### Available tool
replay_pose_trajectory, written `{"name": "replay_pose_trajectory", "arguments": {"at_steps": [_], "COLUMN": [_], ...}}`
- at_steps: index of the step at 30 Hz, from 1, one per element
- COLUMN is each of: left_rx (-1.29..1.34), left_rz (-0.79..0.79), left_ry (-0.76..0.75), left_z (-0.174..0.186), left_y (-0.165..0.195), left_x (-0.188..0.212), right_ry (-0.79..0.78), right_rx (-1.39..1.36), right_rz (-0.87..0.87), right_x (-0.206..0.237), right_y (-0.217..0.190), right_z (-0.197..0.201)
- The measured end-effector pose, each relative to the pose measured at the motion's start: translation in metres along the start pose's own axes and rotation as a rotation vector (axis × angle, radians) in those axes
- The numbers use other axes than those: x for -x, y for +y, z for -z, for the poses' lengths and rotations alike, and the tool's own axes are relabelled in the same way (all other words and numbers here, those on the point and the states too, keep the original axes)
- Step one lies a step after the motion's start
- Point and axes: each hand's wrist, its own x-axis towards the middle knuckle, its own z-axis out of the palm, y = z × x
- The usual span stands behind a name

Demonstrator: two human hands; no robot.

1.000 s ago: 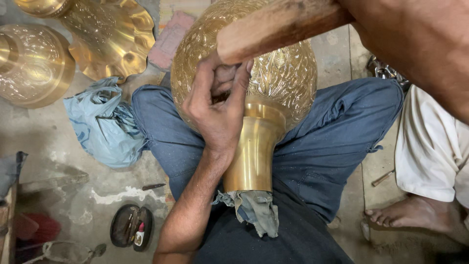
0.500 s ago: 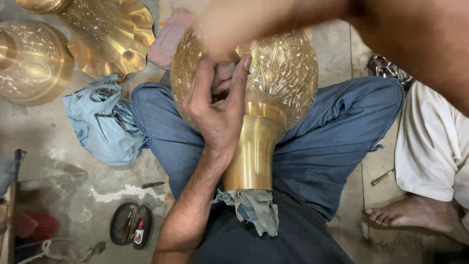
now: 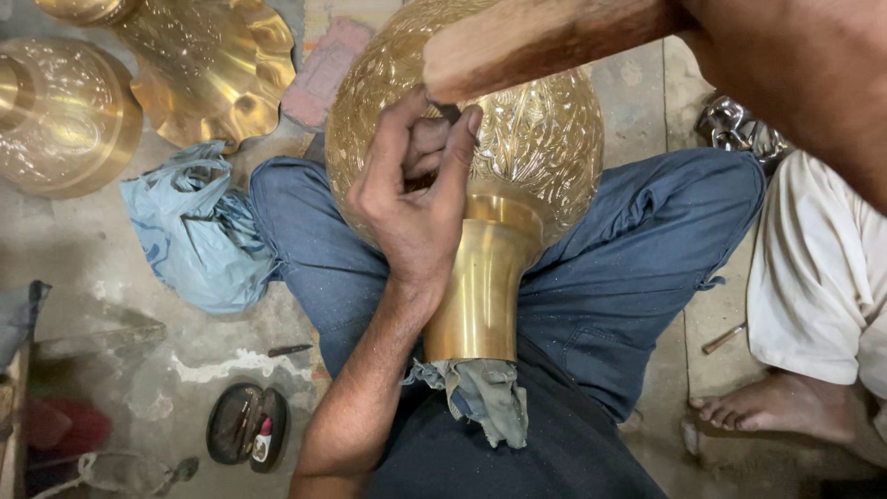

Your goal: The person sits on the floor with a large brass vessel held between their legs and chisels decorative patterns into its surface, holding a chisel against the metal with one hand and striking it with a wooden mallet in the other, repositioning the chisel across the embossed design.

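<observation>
Comparison with half a second earlier: the wooden mallet (image 3: pixel 545 42), then a blur above the vessel, now shows sharp, its blunt end just over the chisel; the left hand has not shifted.

Brass vessel (image 3: pixel 480 157) lies across the person's lap on the blue trousers (image 3: pixel 628 268); long axis runs from the chased round body, pointing away from the person, to the plain flared neck (image 3: pixel 480 286), pointing at the waist; a grey rag (image 3: pixel 485 393) is stuffed in the neck's mouth.

Left hand (image 3: pixel 416 203) rests on the body, grip closed round a thin dark chisel (image 3: pixel 445 111) between thumb and fingertips; right arm enters from upper right, the right hand itself out of view.

Surface is a stained concrete floor (image 3: pixel 139 342); scalloped brass dish (image 3: pixel 212 65) and another brass piece (image 3: pixel 55 111) lie at upper left, a blue cloth (image 3: pixel 189 231) beside the knee; another person's bare foot (image 3: pixel 776 407) at right.
</observation>
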Motion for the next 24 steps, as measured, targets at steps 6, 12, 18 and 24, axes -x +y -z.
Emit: {"name": "replay_pose_trajectory", "arguments": {"at_steps": [6,12,18,24], "left_rx": [-0.027,0.003,-0.033,-0.057], "left_rz": [-0.018,-0.046,0.008,-0.027], "left_ry": [-0.021,-0.037,-0.017,-0.001], "left_z": [0.002,0.004,0.003,0.003], "left_y": [0.000,0.001,0.000,-0.002], "left_x": [0.001,0.002,0.002,0.002], "right_ry": [0.016,-0.008,0.078,-0.318], "right_rx": [-0.144,-0.160,-0.388,-0.485], "right_rz": [-0.016,-0.005,0.001,-0.368], "right_x": [0.004,0.004,0.002,-0.014], "right_y": [0.004,-0.003,-0.004,-0.017], "right_z": [-0.010,-0.006,0.001,0.006]}}
